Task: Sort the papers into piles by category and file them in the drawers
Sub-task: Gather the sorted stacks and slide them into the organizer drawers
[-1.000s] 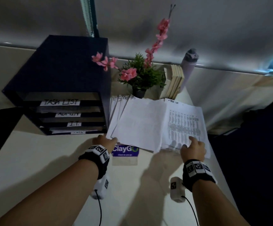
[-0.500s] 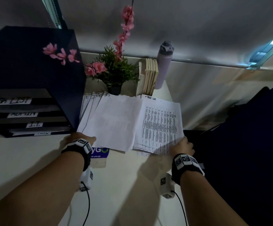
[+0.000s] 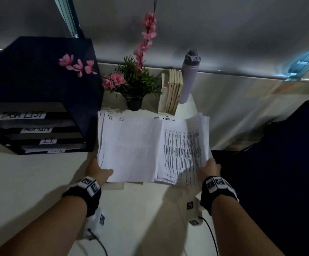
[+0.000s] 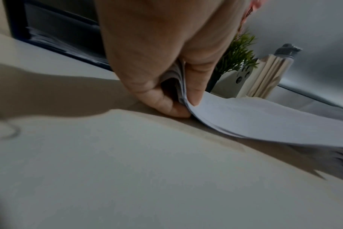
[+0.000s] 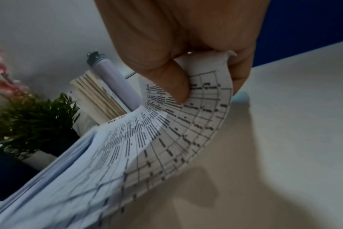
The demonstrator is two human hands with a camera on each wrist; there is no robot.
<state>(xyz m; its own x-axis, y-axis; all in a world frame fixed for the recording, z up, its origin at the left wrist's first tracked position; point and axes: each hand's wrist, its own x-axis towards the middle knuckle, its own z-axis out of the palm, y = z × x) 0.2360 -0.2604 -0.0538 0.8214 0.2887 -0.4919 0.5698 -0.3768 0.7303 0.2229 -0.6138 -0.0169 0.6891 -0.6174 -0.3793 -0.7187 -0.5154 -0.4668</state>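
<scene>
Both hands [image 3: 98, 171] [image 3: 210, 168] pinching near corners of the papers [image 3: 131, 145].

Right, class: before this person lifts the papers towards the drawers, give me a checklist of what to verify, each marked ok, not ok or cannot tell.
1. Left hand has a grip on the blank-topped stack: ok, thumb on top, fingers under.
2. Right hand pinches the printed table sheets: ok.
3. The two piles kept separate: not ok, they overlap.
4. Drawer labels readable: ok for the top three, lowest cannot tell.
5. Plant clear of the papers' far edge: cannot tell.
</scene>
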